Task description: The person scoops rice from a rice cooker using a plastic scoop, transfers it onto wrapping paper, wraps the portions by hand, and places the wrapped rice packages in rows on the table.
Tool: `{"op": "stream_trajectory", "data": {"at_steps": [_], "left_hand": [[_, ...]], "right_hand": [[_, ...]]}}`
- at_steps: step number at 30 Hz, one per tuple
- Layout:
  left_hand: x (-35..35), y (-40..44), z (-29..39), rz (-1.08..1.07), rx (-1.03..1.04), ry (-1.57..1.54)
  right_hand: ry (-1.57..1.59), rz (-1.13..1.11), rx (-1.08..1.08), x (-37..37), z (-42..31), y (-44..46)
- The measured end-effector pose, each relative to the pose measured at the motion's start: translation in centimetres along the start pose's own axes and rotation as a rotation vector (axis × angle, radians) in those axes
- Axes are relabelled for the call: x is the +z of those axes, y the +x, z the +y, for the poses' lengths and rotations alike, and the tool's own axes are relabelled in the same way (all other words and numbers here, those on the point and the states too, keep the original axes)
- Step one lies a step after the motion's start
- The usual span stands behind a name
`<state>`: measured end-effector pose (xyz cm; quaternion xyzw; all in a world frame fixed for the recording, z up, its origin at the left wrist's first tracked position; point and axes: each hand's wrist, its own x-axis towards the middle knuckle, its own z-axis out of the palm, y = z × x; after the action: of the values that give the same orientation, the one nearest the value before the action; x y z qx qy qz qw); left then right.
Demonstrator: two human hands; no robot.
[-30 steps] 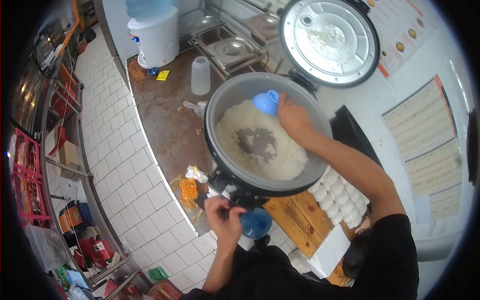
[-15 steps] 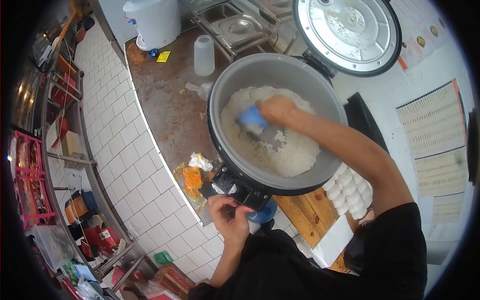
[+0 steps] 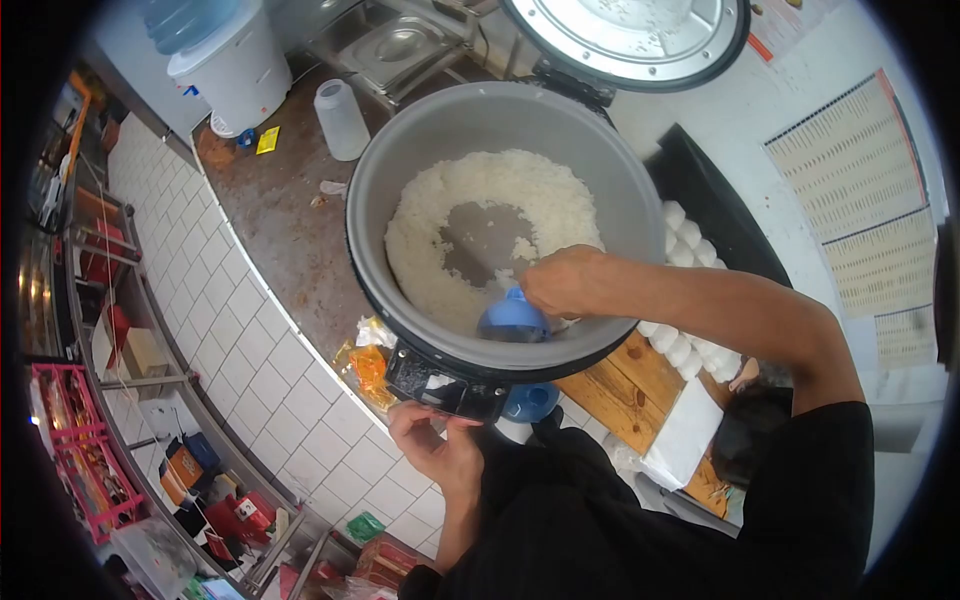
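A large rice cooker [image 3: 368,300] stands with its lid [image 3: 640,40] raised. Cooked rice [image 3: 550,185] lines the pot's bottom in a thick ring, with bare grey metal showing in the middle. Inside the pot, near its front wall, my right hand [image 3: 565,282] is closed on a blue scoop [image 3: 513,318]; some rice lies beside it. My left hand [image 3: 440,450] is at the cooker's front, its fingers and thumb curled at the lower edge of the black front handle [image 3: 445,388].
A translucent bottle [image 3: 341,120] and a water dispenser [image 3: 235,75] stand at the back left. Orange wrappers [image 3: 368,372] lie by the cooker. White eggs [image 3: 690,345] are stacked at right, near a wooden surface [image 3: 625,400]. Shelving lines the far left.
My right hand has brought the scoop from the middle of the pot toward its front wall. The bare patch looks larger. My left hand stays at the cooker's front, while the view has shifted.
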<state>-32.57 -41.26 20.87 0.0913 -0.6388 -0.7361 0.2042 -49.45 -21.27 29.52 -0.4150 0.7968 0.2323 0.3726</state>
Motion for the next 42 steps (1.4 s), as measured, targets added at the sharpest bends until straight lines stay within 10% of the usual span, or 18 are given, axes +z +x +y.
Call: {"op": "stream_trajectory", "data": {"at_steps": [10, 16, 34, 42], "left_hand": [[-0.7, 0.4, -0.3, -0.062, 0.074, 0.116], [-0.4, 1.0, 0.4, -0.084, 0.098, 0.18], [-0.6, 0.5, 0.0, -0.038, 0.118, 0.226], [-0.1, 0.7, 0.4, -0.037, 0.075, 0.194]], "right_hand": [[0.268, 0.313, -0.075, -1.4, 3.7, -4.9], [0.515, 0.431, 0.413, 0.1, 2.1, 0.0], [0.407, 0.006, 0.059, -3.3, 4.1, -6.1], [1.29, 0.11, -0.106, -2.4, 6.5, -2.9]]}}
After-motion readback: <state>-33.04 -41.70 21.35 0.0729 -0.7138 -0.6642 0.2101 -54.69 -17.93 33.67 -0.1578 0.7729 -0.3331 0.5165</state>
